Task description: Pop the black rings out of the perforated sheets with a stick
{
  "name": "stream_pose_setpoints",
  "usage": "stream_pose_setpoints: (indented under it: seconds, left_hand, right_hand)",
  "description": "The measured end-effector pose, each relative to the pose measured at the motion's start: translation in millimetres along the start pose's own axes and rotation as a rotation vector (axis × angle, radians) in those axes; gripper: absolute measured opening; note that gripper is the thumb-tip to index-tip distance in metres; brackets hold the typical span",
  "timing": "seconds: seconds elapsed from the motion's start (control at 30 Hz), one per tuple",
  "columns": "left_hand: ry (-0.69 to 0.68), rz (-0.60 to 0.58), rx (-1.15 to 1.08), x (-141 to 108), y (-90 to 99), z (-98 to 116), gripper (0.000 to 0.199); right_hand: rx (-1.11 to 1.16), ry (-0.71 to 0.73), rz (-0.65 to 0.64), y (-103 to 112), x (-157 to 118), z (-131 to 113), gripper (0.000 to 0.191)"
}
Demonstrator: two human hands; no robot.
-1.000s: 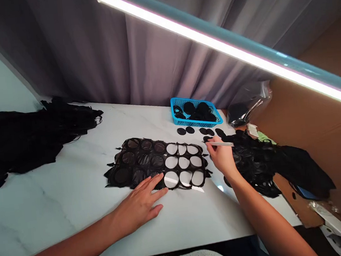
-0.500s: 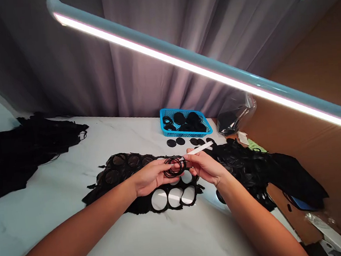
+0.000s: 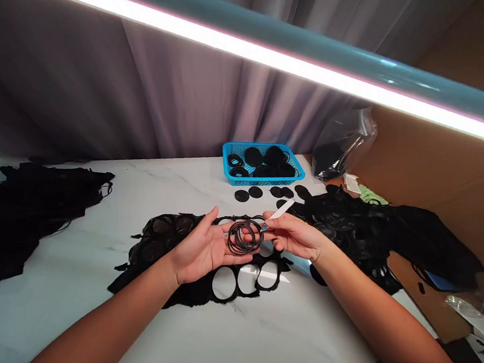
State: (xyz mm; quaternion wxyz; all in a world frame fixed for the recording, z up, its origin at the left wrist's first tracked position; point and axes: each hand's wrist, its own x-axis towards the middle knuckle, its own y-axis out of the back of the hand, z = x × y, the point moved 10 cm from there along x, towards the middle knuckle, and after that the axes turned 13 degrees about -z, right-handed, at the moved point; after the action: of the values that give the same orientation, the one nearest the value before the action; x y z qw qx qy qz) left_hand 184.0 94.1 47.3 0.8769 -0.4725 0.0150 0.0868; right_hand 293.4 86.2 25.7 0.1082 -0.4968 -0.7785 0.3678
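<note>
My left hand is palm up, with its thumb raised away from the fingers. On its outstretched fingers rests a loose bundle of thin black rings. My right hand pinches a slim white-handled tool; its small bluish tip is close to the right side of the rings, and I cannot tell whether it touches them. Under both hands lies a black sheet with round holes, through which the white table shows.
A blue basket with black discs and rings stands at the back. Several black discs lie before it. Black scraps are heaped at right, black material at left. A clear bag stands behind. A bright tube lamp crosses above.
My left thumb has lifted off the rings and spread away, leaving the palm open beneath them. The white-handled tool stays in my right hand. The view has shifted, bringing the lamp closer.
</note>
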Motion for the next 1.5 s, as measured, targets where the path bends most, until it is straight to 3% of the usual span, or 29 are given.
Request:
stream_pose_setpoints:
  seconds: [0.17,0.27,0.43,0.53,0.67,0.77,0.87,1.03,1.17,1.3,1.5]
  left_hand:
    - [0.017,0.005,-0.019,1.1,2.3,-3.5,0.070]
    - [0.012,0.024,-0.052,2.3,6.8,-8.4,0.066]
    - [0.091,0.045,-0.085,6.5,15.2,-32.5,0.067]
    - [0.074,-0.004,-0.132,11.0,11.9,-41.8,0.072]
    - [-0.038,0.015,-0.180,12.2,14.5,-37.7,0.070]
    - [-0.088,0.045,-0.212,10.3,18.6,-32.4,0.070]
    - [-0.115,0.014,-0.209,9.7,15.8,-26.6,0.072]
    - [-0.102,-0.033,-0.193,9.3,9.3,-24.1,0.073]
    - [-0.077,-0.038,-0.162,9.0,7.8,-25.4,0.073]
    - [-0.061,-0.063,-0.152,10.0,5.8,-27.7,0.071]
    - [-0.039,-0.049,-0.141,11.3,6.7,-31.7,0.073]
  right_hand:
    - [-0.110,-0.027,0.016,-2.5,0.7,5.2,0.037]
    - [-0.285,0.006,0.049,-10.4,-1.6,-0.2,0.037]
    - [-1.044,0.235,0.196,-42.7,-15.9,-36.6,0.028]
    - [-1.361,0.209,0.095,-71.4,-14.6,-24.4,0.023]
    - [-1.495,0.210,-0.090,-103.1,-18.5,-5.7,0.015]
    - [-1.461,0.241,-0.102,-113.8,-28.3,-10.6,0.012]
    - [-1.332,0.228,-0.039,-104.5,-34.6,-22.8,0.010]
    - [-0.927,0.248,0.266,-35.3,-34.4,-44.4,0.016]
    - [-0.520,0.150,0.212,1.4,-16.3,-21.3,0.021]
    - [-0.392,0.054,0.120,-0.3,-5.5,0.8,0.027]
    - [-0.606,0.060,0.101,-15.9,-3.4,2.6,0.026]
